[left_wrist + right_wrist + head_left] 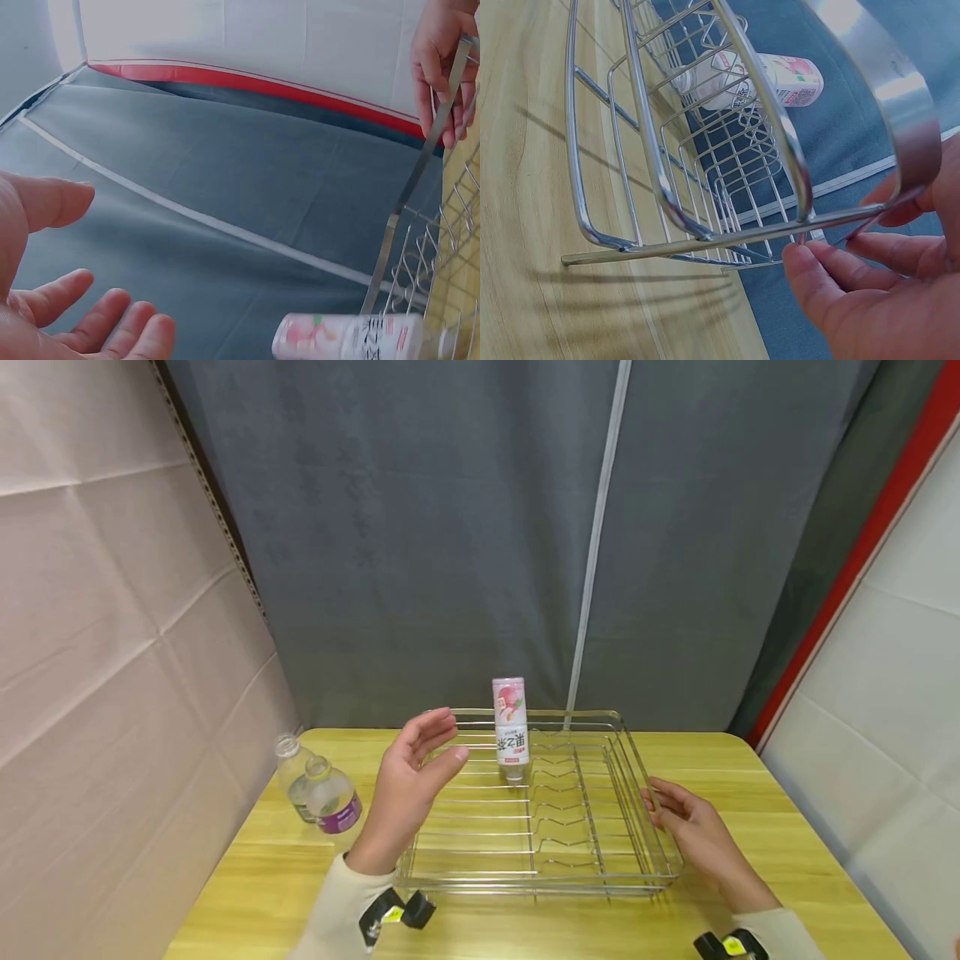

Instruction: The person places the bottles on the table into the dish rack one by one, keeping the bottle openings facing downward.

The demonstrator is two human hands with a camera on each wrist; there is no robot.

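A silver wire dish rack (525,883) lies on a yellow wooden table (757,777). Inside it, near the back, a small bottle with a pink and white peach label (510,727) stands on end. My left hand (448,742) hovers open just left of the bottle, palm toward it, not touching. In the left wrist view the palm and fingers (75,300) are spread, with the bottle (352,337) beyond them. My right hand (663,806) holds the rack's right rim; thumb and fingers (832,262) close around the metal band (911,127).
Two clear plastic bottles stand at the table's left edge: one with a purple label (333,803), the other (294,772) behind it. A grey curtain (450,527) hangs behind the table. Pale panels close off both sides.
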